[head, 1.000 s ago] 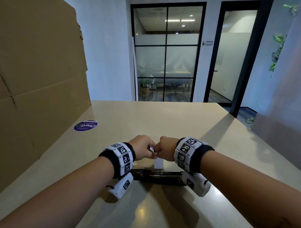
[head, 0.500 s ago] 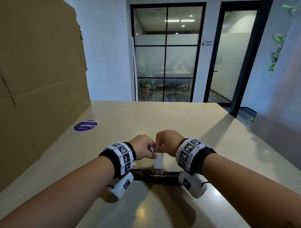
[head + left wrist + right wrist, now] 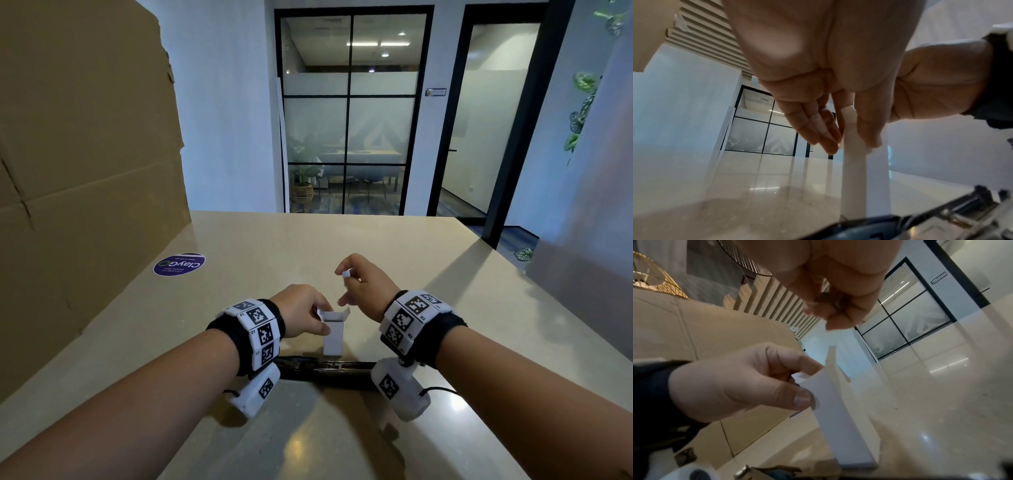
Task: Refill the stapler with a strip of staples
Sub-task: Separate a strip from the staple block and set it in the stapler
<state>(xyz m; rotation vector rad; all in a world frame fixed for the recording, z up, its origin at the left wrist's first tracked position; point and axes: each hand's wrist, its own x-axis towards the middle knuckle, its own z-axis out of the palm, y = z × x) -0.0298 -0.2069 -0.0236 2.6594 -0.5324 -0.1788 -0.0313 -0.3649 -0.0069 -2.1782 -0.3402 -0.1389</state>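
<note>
Staple box open, upright on table.
Stapler (image 3: pixel 325 371) lies open nearest; just behind it, left hand (image 3: pixel 301 315) pinches white box (image 3: pixel 334 337) near its top; right hand (image 3: pixel 363 284) above, fingertips clamped on small staple strip (image 3: pixel 346 274).

A beige, lightly glossy surface (image 3: pixel 394 260) fills the lower half of the head view, its far edge running across mid-frame. A round purple sticker (image 3: pixel 179 264) lies flat on it at centre left, near the foot of a big cardboard sheet (image 3: pixel 85 178) that stands along the surface's left edge. A small white box (image 3: pixel 333 337) stands upright at lower centre. Just below it in the frame a black stapler (image 3: pixel 325 370) lies lengthwise, opened out.
</note>
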